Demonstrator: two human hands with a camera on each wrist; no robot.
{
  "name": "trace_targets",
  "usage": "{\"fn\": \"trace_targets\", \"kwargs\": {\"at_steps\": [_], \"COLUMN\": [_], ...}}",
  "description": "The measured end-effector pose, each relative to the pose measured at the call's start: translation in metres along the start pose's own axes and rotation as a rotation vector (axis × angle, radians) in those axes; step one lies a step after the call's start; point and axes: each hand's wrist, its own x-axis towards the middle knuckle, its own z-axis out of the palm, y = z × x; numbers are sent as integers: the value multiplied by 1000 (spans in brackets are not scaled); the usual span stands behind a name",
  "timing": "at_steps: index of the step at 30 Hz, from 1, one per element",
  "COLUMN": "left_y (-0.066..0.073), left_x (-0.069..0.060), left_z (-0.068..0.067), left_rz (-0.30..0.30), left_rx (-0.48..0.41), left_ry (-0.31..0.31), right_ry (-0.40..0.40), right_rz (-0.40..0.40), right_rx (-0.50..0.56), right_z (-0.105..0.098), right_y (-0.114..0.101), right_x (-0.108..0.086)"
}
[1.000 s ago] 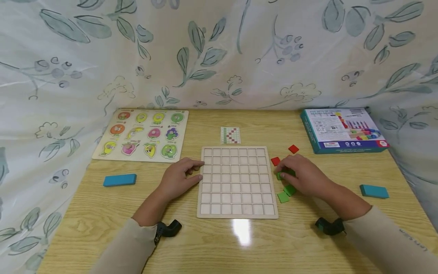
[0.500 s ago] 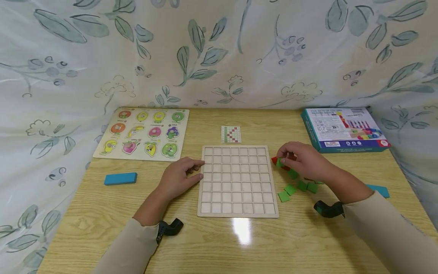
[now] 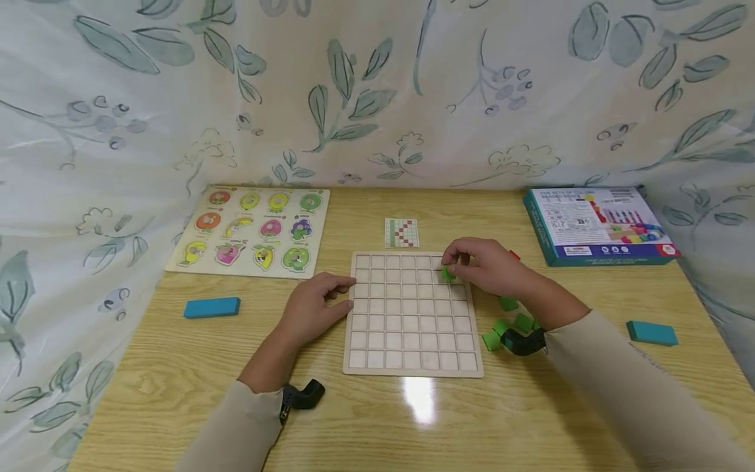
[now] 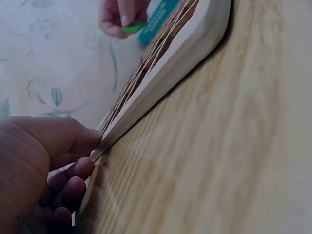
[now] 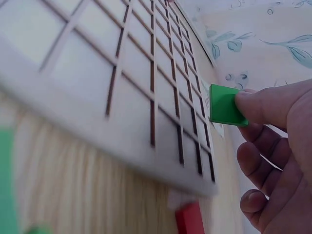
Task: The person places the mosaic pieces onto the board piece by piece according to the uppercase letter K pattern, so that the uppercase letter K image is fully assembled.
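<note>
Green tile, pinched in the right hand, is above the grid board at far right; lowering it flat, squared to a cell, should work best. Left hand, thumb and forefinger apart, touches the left edge. Box, far right: "FIVE SETS OF", the rest blurred.

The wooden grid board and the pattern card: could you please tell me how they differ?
The wooden grid board is much larger than the pattern card. The board's visible cells are bare wood, while the card has green and red squares. The left hand touches the board's edge; neither hand touches the card. Both lie on the table and show a grid.
</note>
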Motion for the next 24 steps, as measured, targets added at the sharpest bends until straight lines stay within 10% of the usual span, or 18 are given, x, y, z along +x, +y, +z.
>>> {"fn": "trace_targets", "kwargs": {"at_steps": [24], "left_y": [-2], "left_x": [-1], "left_z": [2], "left_rz": [-7], "left_rx": [-2], "left_ry": [3], "right_ry": [-47], "right_rz": [-11], "right_rx": [80], "right_z": [37], "right_y": [-27], "right_x": [72]}}
